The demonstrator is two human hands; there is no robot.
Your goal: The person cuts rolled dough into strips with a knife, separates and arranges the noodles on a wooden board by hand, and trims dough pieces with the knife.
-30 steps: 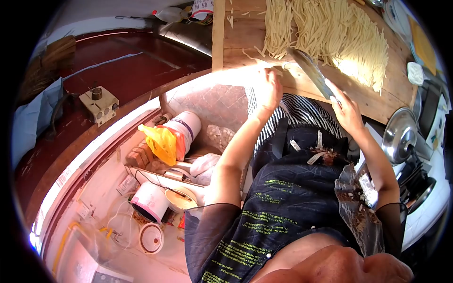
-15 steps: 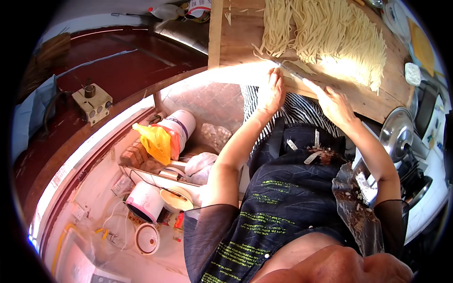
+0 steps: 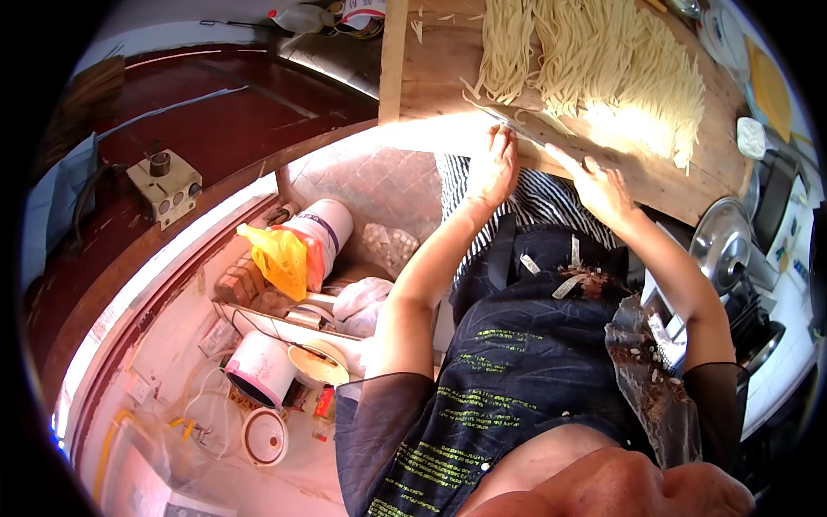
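At the near edge of the wooden board (image 3: 439, 82), my left hand (image 3: 494, 172) is closed with its fingertips on a long, thin grey blade that looks like a knife (image 3: 522, 131). Glare hides part of the blade and how exactly it is gripped. My right hand (image 3: 606, 191) is beside the blade's right end, index finger stretched toward it and the other fingers loosely bent. Whether that fingertip touches the blade I cannot tell. Just beyond both hands, long pale cut noodles (image 3: 594, 65) lie in bunches on the board, with a few loose strips near the blade.
Right of the board are a metal lid (image 3: 722, 241) and dark pans. On the left, a dark red surface (image 3: 284, 116) carries a metal box (image 3: 166, 185). Below it stand a white bucket (image 3: 326, 226), a yellow bag (image 3: 280, 258) and another white bucket (image 3: 261, 366).
My right hand has shifted slightly left, its index finger still stretched beside the blade. My left hand stays on the blade almost unmoved. The noodles look unchanged.
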